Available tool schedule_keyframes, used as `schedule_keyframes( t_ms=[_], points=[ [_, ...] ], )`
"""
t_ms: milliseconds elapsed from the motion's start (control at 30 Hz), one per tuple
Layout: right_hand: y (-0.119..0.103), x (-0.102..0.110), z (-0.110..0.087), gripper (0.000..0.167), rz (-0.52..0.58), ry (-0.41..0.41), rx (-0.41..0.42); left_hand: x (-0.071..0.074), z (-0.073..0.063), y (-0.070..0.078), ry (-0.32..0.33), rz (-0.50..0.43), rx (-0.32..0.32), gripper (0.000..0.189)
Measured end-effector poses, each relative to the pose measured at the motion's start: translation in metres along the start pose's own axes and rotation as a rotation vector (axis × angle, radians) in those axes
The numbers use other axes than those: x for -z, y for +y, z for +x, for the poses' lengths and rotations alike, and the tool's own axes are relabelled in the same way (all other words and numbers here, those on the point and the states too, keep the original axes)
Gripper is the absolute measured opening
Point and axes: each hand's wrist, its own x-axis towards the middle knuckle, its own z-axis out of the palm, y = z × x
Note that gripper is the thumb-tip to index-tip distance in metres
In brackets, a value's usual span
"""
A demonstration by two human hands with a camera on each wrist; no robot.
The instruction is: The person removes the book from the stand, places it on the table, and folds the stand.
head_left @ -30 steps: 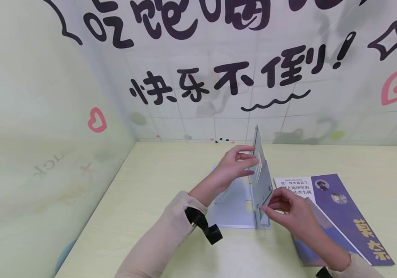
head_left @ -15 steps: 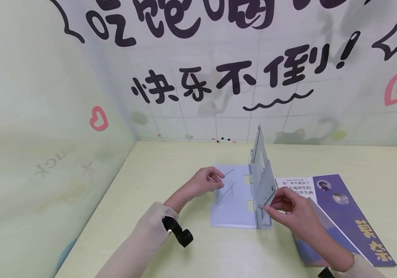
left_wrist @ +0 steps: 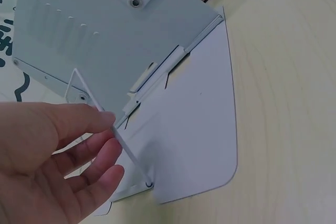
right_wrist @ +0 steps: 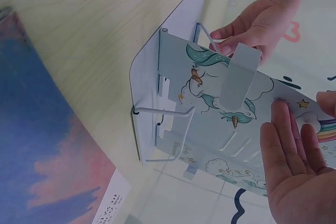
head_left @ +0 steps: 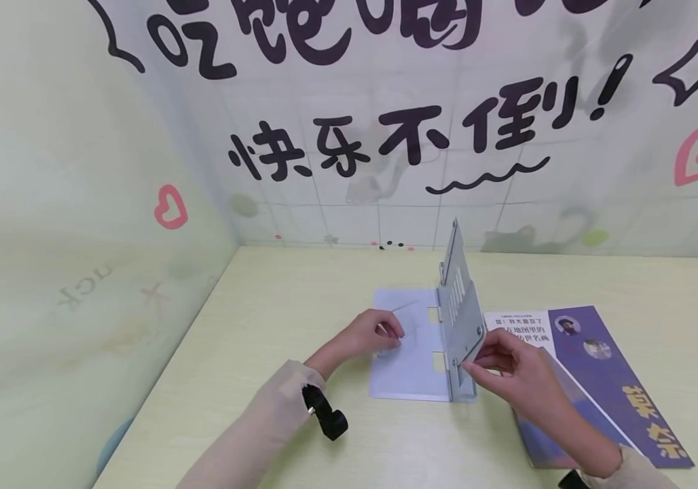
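A metal book stand stands on the table, its upright panel [head_left: 460,305] hinged to a flat white base plate [head_left: 410,377]. My left hand [head_left: 373,334] is low over the base's left side. In the left wrist view its thumb and fingers pinch a thin wire bracket [left_wrist: 129,153] that rises from the base. My right hand [head_left: 514,367] holds the panel's near edge; in the right wrist view its fingers [right_wrist: 283,145] lie along the printed unicorn face. A second wire bracket [right_wrist: 165,111] and a pale clip [right_wrist: 240,77] show on that side.
Two overlapping books or booklets lie right of the stand, a purple one [head_left: 593,367] under one with a blue and pink cover [right_wrist: 58,140]. A printed curtain [head_left: 337,224] closes off the back of the wooden table [head_left: 251,305].
My left hand has left the upright panel and come down leftward to the wire bracket, then shifted slightly right and lower with it. The right hand stays at the panel's edge.
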Motion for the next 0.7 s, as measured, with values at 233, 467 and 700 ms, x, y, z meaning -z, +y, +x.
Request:
schedule_keyframes(
  t_ms=[233,467,700],
  points=[
    [0.000,0.000,0.001,0.020,0.009,0.001,0.018,-0.010,0.005,-0.002,-0.010,0.048,-0.043,0.007],
    [-0.001,0.000,0.001,0.020,0.003,-0.001,0.008,-0.018,0.010,-0.003,-0.024,0.108,-0.057,0.010],
    [-0.001,0.000,0.001,0.020,0.014,0.002,0.007,-0.023,0.012,-0.002,-0.026,0.152,-0.067,0.011]
  ],
)
